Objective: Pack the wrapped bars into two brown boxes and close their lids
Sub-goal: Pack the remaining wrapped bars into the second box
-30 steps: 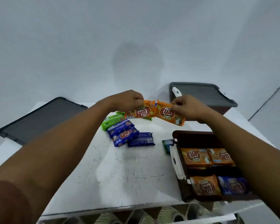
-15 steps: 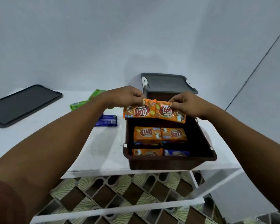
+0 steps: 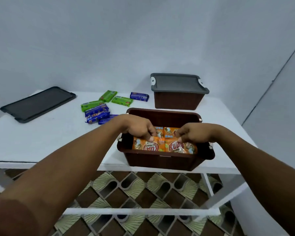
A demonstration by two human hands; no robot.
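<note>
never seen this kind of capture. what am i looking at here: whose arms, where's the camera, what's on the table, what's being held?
No machine here: a person works with bare hands, filmed by one wide-angle camera on their head, looking forward and down, so both arms reach in from the bottom.

The left hand and right hand each pinch an orange wrapped bar: the left orange bar and the right orange bar, both inside the open brown box at the near edge of the white table. More orange bars lie behind them in that box.

Behind it stands a second brown box with its grey lid on. On the left lies a loose grey lid. Between them lie green bars and blue bars, not yet packed.
</note>
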